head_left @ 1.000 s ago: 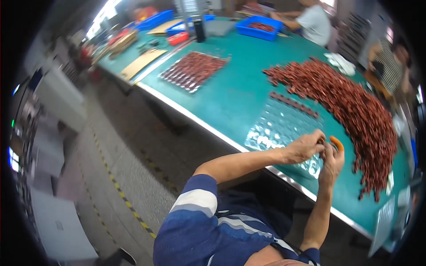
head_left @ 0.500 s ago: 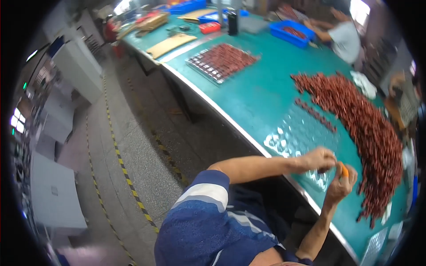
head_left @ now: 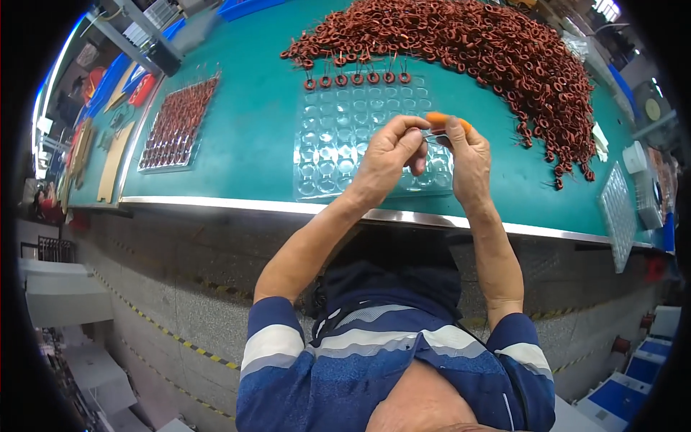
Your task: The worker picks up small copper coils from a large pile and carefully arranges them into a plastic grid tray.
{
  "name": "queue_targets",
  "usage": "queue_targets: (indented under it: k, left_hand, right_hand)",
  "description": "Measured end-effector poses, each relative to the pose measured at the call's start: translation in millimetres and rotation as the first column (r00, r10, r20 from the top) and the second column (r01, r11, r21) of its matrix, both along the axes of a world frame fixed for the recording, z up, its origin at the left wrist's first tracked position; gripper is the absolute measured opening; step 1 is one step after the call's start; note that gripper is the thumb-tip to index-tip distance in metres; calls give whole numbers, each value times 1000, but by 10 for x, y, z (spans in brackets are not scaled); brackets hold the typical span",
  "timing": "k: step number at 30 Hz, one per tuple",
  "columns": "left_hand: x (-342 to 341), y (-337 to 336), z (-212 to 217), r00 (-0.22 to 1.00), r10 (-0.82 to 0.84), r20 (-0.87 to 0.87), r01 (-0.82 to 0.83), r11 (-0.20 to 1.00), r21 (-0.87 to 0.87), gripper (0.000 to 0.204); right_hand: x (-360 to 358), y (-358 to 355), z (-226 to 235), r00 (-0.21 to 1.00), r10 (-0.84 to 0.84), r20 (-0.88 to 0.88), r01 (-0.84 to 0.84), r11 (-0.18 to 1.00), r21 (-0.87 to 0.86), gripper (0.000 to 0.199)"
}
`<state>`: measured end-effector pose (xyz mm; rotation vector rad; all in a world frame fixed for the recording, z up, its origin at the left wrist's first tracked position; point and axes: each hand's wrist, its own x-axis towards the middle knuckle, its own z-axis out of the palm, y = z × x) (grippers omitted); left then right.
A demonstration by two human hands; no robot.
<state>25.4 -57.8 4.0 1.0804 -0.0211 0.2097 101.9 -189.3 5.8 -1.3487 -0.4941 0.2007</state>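
Note:
Over the clear plastic tray [head_left: 307, 189] my two hands meet at chest height. My right hand [head_left: 471, 162] is closed around an orange-handled tool [head_left: 448, 121], with a thin metal-looking shaft or wire between it and my other hand. Thumb and fingers of my left hand [head_left: 389, 162] are pinched together at that spot; what they hold is hidden. Along the tray's far edge runs a row of red-brown wire-wound rings [head_left: 342, 80] with their leads pointing away. The tray's other round pockets show no rings.
A large pile of the same rings [head_left: 468, 43] spreads across the back and right of the green table [head_left: 245, 108]. Another tray full of rings [head_left: 180, 119] lies to the left. More clear trays [head_left: 619, 212] stand at the right end. The metal-trimmed table edge [head_left: 273, 207] runs before me.
My view has swung round to face the table squarely, so the tray and pile sit higher and further left in it. Both hands stay close together, the orange-handled tool still in the right.

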Motion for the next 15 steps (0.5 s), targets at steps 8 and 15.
queue_targets:
  k: [8, 15]
  left_hand:
    - [-44, 112, 79, 996, 29, 82, -55, 940, 336, 23]
    - [-96, 77, 195, 967, 183, 178, -253, 788, 562, 20]
  right_hand:
    - [-59, -115, -165, 994, 103, -37, -105, 992, -69, 32]
    - [-208, -62, 147, 988, -121, 91, 129, 988, -83, 28]
